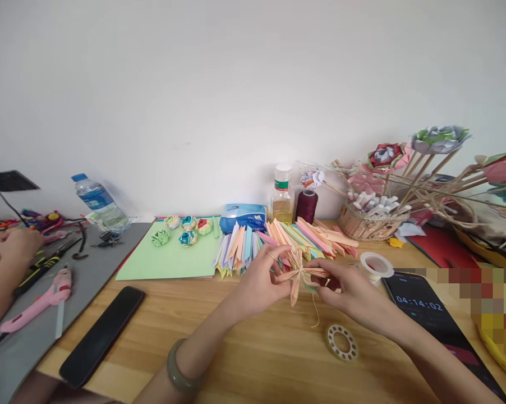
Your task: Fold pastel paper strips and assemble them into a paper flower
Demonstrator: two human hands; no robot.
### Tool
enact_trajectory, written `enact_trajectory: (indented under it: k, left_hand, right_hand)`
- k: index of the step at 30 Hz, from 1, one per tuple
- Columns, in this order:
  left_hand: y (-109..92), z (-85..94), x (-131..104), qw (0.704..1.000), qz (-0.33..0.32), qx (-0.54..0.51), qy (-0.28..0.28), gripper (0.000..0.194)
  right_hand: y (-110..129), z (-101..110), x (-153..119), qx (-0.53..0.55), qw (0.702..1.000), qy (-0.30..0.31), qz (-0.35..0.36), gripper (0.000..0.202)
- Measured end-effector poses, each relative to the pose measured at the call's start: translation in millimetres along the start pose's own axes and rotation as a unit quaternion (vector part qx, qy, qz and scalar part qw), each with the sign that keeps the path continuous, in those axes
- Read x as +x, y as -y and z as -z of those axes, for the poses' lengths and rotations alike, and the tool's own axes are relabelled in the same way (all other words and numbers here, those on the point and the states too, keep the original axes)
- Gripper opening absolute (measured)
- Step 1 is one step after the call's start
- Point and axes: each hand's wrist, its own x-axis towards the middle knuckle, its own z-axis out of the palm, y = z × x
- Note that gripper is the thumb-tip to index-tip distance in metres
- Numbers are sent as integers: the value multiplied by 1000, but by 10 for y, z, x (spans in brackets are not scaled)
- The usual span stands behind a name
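Between my hands is a bundle of folded paper strips point(295, 286), peach and green, gathered at its middle and fanned out like petals. My left hand point(265, 279), with a ring on one finger and a bangle on the wrist, pinches its left side. Fingers of my right hand point(344, 283) close on its right side. A thin tan string point(316, 311) hangs down from the bundle. Just behind lie rows of folded paper strips point(240, 249) in several pastel colours. A spool of white thread point(376, 266) sits right of my right hand, and a roll of tape point(341, 343) lies below it.
Green paper point(152, 262) carries several small paper flowers point(188, 239). Behind stand a tissue pack point(243, 216), a bottle point(282, 196), maroon thread point(307, 206) and a basket point(373, 224). Phones point(102, 335) point(429, 320) lie either side. Far left, another person's hand point(19, 247) is near a pink glue gun point(42, 303).
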Motion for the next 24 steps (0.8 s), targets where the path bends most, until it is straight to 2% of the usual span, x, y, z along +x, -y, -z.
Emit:
enact_trajectory:
  k: [3,5,9,12,17,24]
  left_hand:
    - [15,-10,11,993,-67,61,-79,39]
    - [30,-24,15,987,-89,87,-105,26]
    - [68,-66,5,986,-75,131,-71,16]
    - [86,-84,-8,982,-100,146,-59,17]
    - [110,-93,-11,976,-126,170,-51,13]
    - [73,-89,-35,976,-169,109,-79,13]
  right_hand:
    - [-3,-25,-10,-15,1000,3,8,33]
    - [9,-53,-15,-79,996,-30,29,33]
    - [29,-126,-10,-247,952,-141,117,20]
    - [7,-194,-2,-305,925,-168,149,19]
    - [-68,-266,6,-326,915,-157,177,18]
    - [-94,-196,-38,-230,937,-131,227,23]
